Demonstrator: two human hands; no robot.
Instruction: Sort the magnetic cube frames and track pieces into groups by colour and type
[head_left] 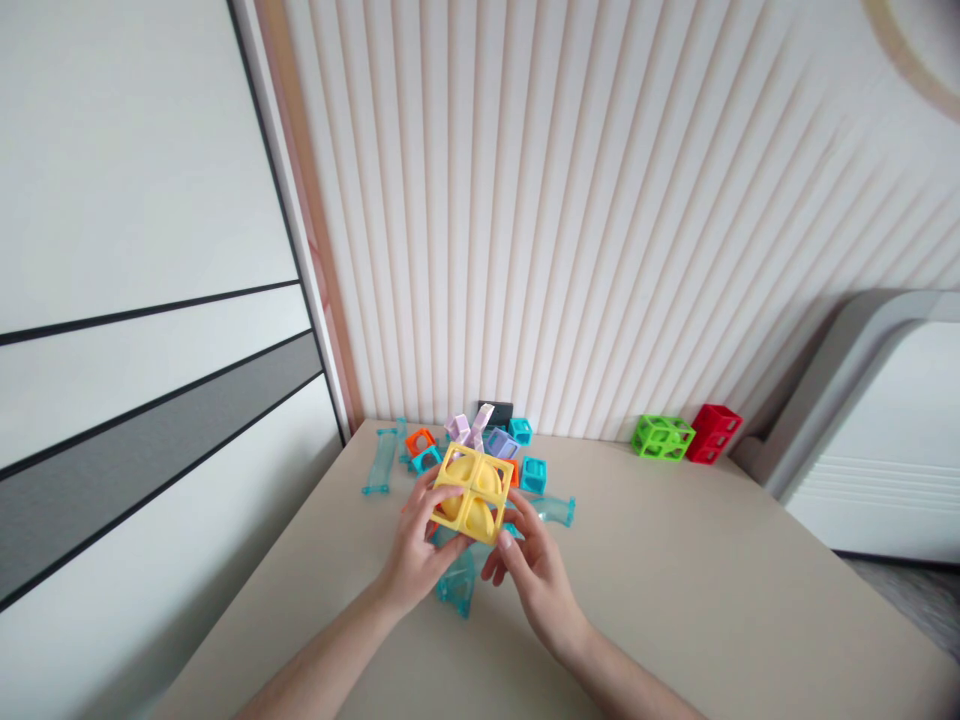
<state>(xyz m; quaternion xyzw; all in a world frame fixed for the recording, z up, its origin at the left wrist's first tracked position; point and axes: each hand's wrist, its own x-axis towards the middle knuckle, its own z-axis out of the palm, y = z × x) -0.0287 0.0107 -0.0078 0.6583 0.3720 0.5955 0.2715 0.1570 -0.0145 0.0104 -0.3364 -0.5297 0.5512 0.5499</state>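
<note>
A yellow block of joined marble-run cubes (469, 490), set two by two with rounded hollows inside, is held up above the table. My left hand (421, 540) grips its left side, fingers over the front and thumb along the bottom edge. At the lower right corner, my right hand (534, 560) has its thumb and index finger against the block, while its other fingers curl below. Under the hands lies a clear teal track piece (456, 585), partly covered. Another teal track (556, 511) shows just right of the block.
Behind the block are an orange cube (420, 442), teal cubes (533, 474), a purple cube (501, 443), pale lilac pieces (480, 428) and a black object (496, 412). A long teal track (381, 461) lies left. Green cubes (663, 438) and a red stack (714, 434) stand by the ribbed wall.
</note>
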